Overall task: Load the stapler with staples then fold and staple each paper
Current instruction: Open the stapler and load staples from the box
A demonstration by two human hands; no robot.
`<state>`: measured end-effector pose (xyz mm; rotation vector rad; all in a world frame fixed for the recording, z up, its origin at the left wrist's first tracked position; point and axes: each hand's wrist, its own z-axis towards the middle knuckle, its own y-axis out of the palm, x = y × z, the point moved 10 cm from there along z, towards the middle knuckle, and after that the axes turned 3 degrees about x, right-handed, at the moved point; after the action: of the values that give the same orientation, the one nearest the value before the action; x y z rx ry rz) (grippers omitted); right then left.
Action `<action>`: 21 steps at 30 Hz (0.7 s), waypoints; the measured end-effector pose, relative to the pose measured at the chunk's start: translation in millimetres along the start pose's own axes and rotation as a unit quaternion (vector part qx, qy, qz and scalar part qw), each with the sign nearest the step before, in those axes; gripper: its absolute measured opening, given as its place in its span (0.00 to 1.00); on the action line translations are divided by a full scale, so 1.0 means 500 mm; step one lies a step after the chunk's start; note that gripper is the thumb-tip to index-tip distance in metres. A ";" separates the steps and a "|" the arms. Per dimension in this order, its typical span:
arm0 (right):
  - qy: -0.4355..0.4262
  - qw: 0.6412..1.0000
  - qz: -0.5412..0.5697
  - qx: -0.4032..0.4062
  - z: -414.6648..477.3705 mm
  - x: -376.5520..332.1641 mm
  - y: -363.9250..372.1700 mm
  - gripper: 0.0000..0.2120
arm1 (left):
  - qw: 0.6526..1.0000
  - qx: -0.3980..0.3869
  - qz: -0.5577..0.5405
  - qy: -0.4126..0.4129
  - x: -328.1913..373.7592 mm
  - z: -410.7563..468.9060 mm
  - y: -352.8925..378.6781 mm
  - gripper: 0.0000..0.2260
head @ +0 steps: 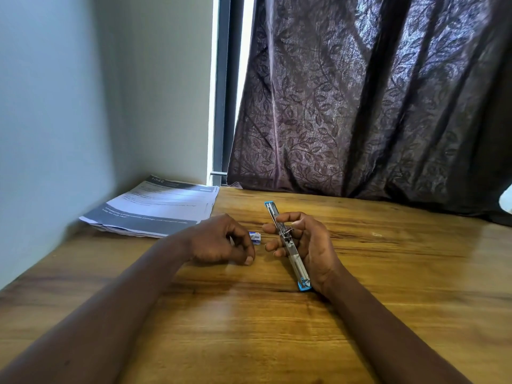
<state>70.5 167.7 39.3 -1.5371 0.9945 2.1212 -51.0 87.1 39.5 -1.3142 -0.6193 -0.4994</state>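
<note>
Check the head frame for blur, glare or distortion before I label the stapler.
Head view: window strip blown out, backlighting the scene; wide-angle bending toward the edges, forearms stretched; papers at left soft, print unreadable; opened stapler in the right hand fairly sharp; staple box by the left hand too small to read; mild sheen on the table, no hard glare.

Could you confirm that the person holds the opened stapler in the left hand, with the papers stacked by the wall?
Not quite: the head view shows the opened stapler held in the right hand, not the left. The papers are indeed stacked by the wall.
</note>
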 end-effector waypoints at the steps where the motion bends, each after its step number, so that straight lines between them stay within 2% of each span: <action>1: 0.000 1.000 -0.002 0.001 -0.001 -0.001 0.001 0.13 | 1.000 0.022 0.005 0.002 -0.001 0.000 -0.005 0.03; 2: 0.001 1.000 -0.004 0.001 -0.002 -0.001 0.002 0.13 | 0.999 0.048 -0.004 0.001 -0.001 0.001 -0.011 0.03; 6: 0.010 1.000 -0.014 -0.005 -0.006 -0.001 0.011 0.14 | 0.974 0.142 -0.178 0.002 -0.008 0.004 -0.035 0.01; 11: 0.019 0.999 -0.033 -0.020 -0.009 0.006 0.023 0.16 | 0.946 0.212 -0.241 0.038 0.003 0.000 -0.064 0.04; 14: 0.018 0.999 -0.041 -0.028 -0.009 0.008 0.024 0.16 | 0.939 0.228 -0.254 0.045 0.006 -0.002 -0.070 0.06; 21: 0.011 0.995 -0.088 -0.042 -0.012 0.010 0.032 0.14 | 0.948 0.242 -0.198 0.061 0.013 -0.001 -0.070 0.08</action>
<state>62.7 151.7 39.1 -1.6275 0.7554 2.0510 -69.1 79.8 69.0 -0.6880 -0.8459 -0.6964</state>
